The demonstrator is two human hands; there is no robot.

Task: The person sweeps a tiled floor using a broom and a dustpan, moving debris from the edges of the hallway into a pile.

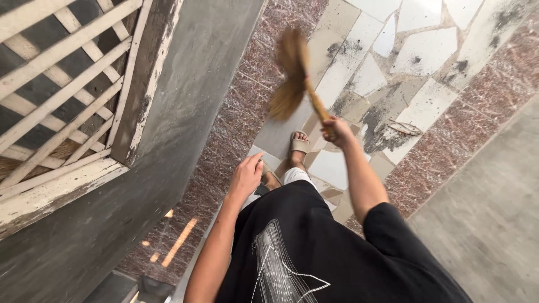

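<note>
My right hand [337, 130] is shut on the handle of a straw broom [293, 73], whose blurred brown bristle head points away from me over the floor. My left hand [246, 177] hangs loose by my hip, fingers slightly apart, holding nothing. Below are my black shirt with a white star print and my foot in a beige sandal [298, 145] on the tiles.
The floor [426, 50] is broken white stone slabs with dark dirt smears, bordered by reddish speckled tiles. A grey wall [185, 101] with a white slatted window frame [62, 95] rises on the left. A small bit of debris [405, 128] lies on the tiles to the right.
</note>
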